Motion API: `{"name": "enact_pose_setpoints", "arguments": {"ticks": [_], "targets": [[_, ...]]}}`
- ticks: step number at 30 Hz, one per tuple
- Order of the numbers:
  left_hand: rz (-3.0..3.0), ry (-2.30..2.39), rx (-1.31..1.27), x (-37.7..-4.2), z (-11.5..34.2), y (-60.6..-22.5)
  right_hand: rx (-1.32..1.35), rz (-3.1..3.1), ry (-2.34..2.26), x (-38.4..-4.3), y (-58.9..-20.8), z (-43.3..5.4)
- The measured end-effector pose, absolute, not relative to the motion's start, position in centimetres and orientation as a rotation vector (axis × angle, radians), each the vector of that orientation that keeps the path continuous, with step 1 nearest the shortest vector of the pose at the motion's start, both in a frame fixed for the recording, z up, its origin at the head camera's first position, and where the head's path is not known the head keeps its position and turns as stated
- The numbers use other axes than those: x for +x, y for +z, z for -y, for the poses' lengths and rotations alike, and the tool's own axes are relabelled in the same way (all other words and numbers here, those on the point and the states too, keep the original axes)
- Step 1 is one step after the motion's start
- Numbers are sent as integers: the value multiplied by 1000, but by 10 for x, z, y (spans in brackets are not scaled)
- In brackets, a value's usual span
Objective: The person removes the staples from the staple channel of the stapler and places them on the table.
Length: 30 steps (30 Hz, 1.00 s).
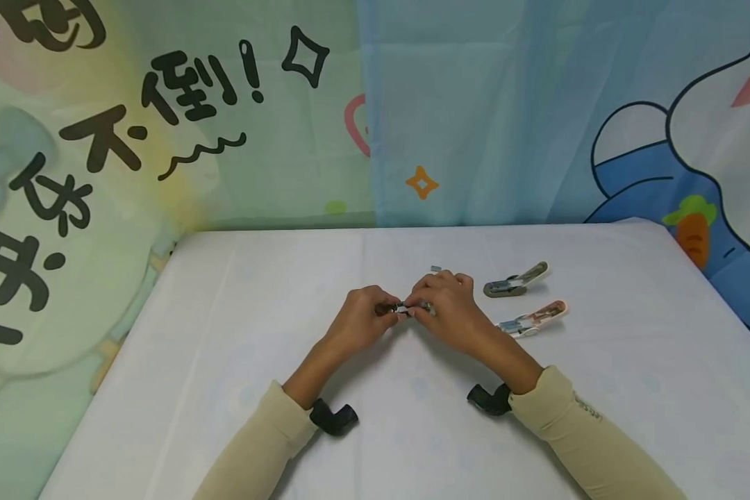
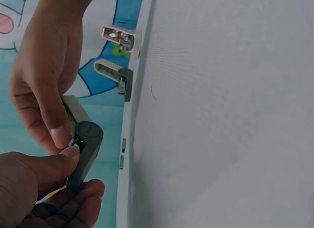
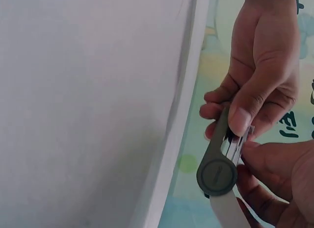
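Observation:
Between both hands is a small grey-green stapler [image 3: 217, 176] with a round pivot and a pale handle, folded open so that its metal inside shows. My left hand [image 1: 364, 316] grips the grey-green arm, thumb pressed by the metal part and fingers beneath. From the other side, my right hand [image 1: 450, 309] pinches the stapler near the pivot and pale handle, its fingertips close to the left thumb. In the head view the hands hide most of the stapler. Small grey strips [image 2: 123, 145] lie on the table beyond the hands.
To the right on the white-covered table [image 1: 256, 347] lie a second grey-green stapler [image 1: 506, 286] and a reddish-brown and white stapler [image 1: 540, 317], the latter close beside the right wrist. A printed curtain [image 1: 475, 104] hangs behind the table's far edge.

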<state>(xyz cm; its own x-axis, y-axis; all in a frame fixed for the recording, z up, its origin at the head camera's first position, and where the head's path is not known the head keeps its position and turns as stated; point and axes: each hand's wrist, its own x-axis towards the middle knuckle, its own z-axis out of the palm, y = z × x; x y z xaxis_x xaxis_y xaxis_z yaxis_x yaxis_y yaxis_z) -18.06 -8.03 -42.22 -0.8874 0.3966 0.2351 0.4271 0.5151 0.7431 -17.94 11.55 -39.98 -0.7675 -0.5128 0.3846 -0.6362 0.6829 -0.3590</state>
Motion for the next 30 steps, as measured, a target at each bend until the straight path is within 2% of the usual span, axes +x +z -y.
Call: {"name": "enact_pose_setpoints", "arguments": {"ticks": [9,19,30], "targets": [[2698,-1306,-754,-182,80,-423,816,2735,616,-178,-398,-113],[2698,-1305,-749,-182,80,-422,752,2709,877,-178,-404,-111],[2703,-1313,-784,-181,80,-423,1043,2384,989,-188,-403,-120]]}}
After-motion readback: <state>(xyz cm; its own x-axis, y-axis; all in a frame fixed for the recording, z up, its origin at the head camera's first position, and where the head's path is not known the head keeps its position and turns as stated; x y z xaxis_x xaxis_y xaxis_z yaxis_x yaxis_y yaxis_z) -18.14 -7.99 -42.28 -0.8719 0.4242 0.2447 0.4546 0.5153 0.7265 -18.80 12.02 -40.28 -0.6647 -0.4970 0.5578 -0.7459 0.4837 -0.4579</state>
